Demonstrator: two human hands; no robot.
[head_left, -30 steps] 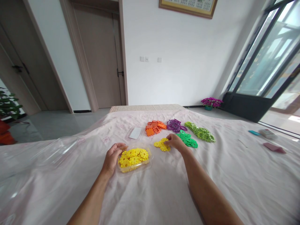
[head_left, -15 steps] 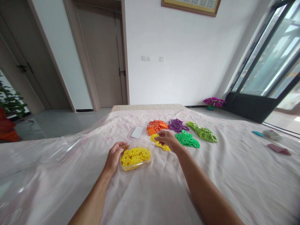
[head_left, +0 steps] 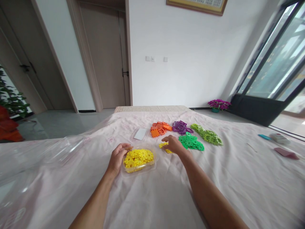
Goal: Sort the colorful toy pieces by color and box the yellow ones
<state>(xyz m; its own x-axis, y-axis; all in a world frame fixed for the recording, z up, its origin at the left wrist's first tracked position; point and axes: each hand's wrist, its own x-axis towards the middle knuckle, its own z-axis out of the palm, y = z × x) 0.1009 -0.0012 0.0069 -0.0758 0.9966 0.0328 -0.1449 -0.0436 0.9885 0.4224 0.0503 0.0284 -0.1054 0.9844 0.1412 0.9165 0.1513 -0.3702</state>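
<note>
A clear plastic box (head_left: 139, 170) holds a heap of yellow flower-shaped snowflake discs (head_left: 139, 156). My left hand (head_left: 117, 156) is closed on the box's left rim, thumb and fingers at its edge. To the right of the box, my right hand (head_left: 173, 144) hovers over a small group of loose yellow discs (head_left: 164, 145), its thumb and forefinger apart; part of this group is hidden under the hand. Close by lie piles of orange discs (head_left: 160, 128), purple discs (head_left: 181, 127), green discs (head_left: 192, 142) and light green discs (head_left: 206, 135).
Behind the box lies a small clear case with a white card (head_left: 140, 134). Large clear plastic packaging (head_left: 59, 152) spreads over the left of the pale cloth (head_left: 152, 200). A pink item (head_left: 286, 153), a blue item (head_left: 264, 137) and a white object (head_left: 280, 138) lie far right.
The yellow discs beside the orange pile are fewer, and the heap in the box looks slightly fuller. My right hand has opened a little; my left hand stays at the box.
</note>
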